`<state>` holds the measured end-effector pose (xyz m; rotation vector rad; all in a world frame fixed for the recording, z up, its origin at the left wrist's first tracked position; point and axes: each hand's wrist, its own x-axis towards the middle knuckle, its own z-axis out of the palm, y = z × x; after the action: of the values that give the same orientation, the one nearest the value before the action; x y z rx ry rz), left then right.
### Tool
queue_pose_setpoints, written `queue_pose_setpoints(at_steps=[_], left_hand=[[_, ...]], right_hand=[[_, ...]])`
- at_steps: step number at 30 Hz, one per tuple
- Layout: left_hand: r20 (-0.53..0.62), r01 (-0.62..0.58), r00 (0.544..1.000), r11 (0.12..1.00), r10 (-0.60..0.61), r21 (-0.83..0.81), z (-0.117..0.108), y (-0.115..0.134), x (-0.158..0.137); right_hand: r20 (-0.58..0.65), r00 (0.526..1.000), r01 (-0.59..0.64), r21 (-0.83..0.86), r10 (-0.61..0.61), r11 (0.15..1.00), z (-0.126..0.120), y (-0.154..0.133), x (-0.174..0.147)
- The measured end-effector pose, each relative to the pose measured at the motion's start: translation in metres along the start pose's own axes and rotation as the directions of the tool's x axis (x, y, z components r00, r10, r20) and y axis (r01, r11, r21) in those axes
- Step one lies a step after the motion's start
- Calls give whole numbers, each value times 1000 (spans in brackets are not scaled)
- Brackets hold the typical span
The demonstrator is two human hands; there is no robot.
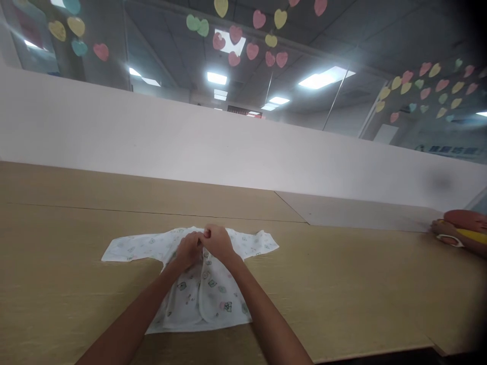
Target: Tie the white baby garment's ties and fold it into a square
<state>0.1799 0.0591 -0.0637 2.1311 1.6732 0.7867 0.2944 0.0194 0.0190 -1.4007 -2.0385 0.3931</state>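
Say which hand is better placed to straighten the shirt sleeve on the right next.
The right hand, I'd judge: near the top of the shirt, it is closer to that sleeve; the left hand lies farther off.

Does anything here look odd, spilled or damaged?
One thing: a blurry grey smudge toward the right of the white wall, darker than the surface around it. I can't tell whether it's on the wall or the lens. The shirt, with the left hand and right hand at its neckline, shows no obvious damage.
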Motion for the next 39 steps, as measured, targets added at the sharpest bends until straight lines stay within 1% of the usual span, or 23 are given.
queue_pose_setpoints(at_steps=[1, 2, 3, 5, 8, 14, 19, 24, 27, 29, 32, 36, 39], left_hand=[[-11, 0, 1000, 1000, 0, 1, 0, -1, 1], [-25, -2, 1000, 1000, 2, -3, 1, -1, 1], [-41, -9, 999, 1000, 9, -7, 2, -2, 1], [-69, -28, 997, 1000, 28, -5, 3, -3, 2], [-94, -49, 994, 999, 50, 16, 6, -4, 1], [-136, -59, 989, 998, 62, 26, 7, -3, -2], [-124, -68, 990, 997, 71, 27, 5, -3, -3], [-116, -88, 989, 996, 91, 32, 3, -2, -4], [-114, -94, 989, 995, 96, 28, -1, 1, -6], [-111, -96, 989, 995, 97, 13, -4, 2, -7], [-117, -106, 988, 994, 101, -35, -7, 3, -7], [-137, -155, 981, 981, 139, -117, -6, 2, -6], [-153, -208, 971, 968, 186, -142, -5, 2, -5]], right_hand=[[-6, 996, -90, -20, 90, 996, 5, 14, 5], [-6, 988, -154, -39, 154, 987, 11, 27, 8], [-2, 981, -193, -60, 193, 979, 17, 39, 10], [3, 975, -222, -90, 223, 971, 28, 54, 11], [-2, 976, -216, -129, 218, 968, 38, 63, 10], [7, 986, -163, -222, 168, 961, 40, 63, 9], [53, 991, -100, -311, 122, 945, 35, 59, 6], [114, 991, -20, -370, 67, 929, 31, 57, 5], [134, 990, 8, -388, 48, 921, 29, 57, 5], [126, 991, 4, -385, 49, 923, 30, 56, 4], [90, 993, -35, -376, 74, 926, 32, 54, 2], [28, 990, -117, -354, 135, 928, 37, 52, 1], [-2, 980, -187, -319, 197, 929, 38, 51, 1]])
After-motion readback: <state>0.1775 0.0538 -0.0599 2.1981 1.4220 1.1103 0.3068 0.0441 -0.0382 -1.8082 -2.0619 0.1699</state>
